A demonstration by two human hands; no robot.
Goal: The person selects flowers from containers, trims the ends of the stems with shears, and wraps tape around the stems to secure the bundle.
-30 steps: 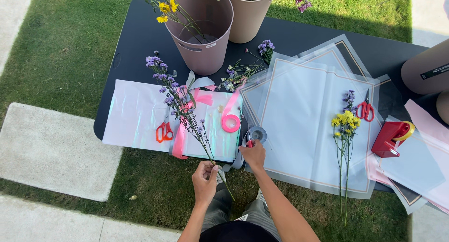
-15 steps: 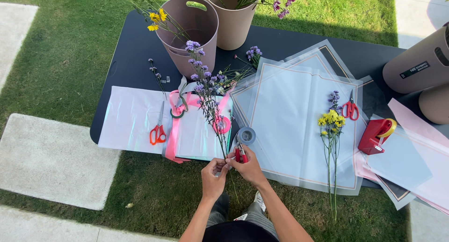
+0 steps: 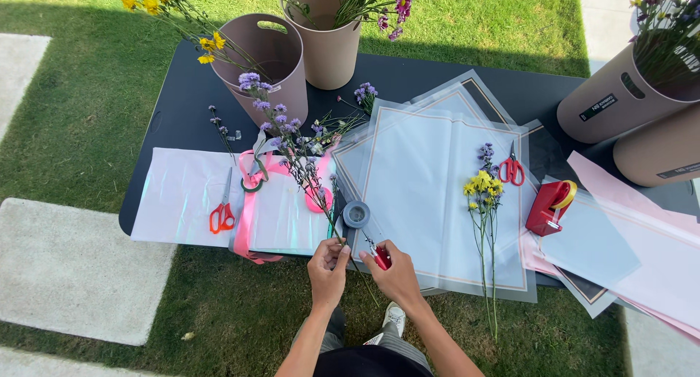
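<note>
Purple-flowered stems [image 3: 292, 147], thin, green and branching, rise from the near edge of the black table [image 3: 182, 92] and lean back toward the tall taupe bucket [image 3: 273, 63]; their lower ends are gathered in the left hand [image 3: 328, 275], whose fingers are pinched together around them just off that near edge. The right hand [image 3: 394, 275] is closed around small red-handled snips [image 3: 379, 257], with the blades pointing at the stems right where the left hand grips them. The step in hand looks like trimming or dressing the stem ends. The next move seems to call for a steady left-hand pinch while the blades meet the stems cleanly below the grip. Just beyond the hands a grey roll of tape [image 3: 356, 214] lies near the table's near edge, on the rim of the translucent wrapping sheets [image 3: 430, 187]. Pink ribbon [image 3: 251, 202] and red-handled scissors [image 3: 222, 213] lie on a pearly sheet toward the near left corner. A bunch of yellow and purple flowers [image 3: 483, 191] lies on the clear sheets, its stems overhanging the near edge, beside a red tape dispenser [image 3: 548, 206].
</note>
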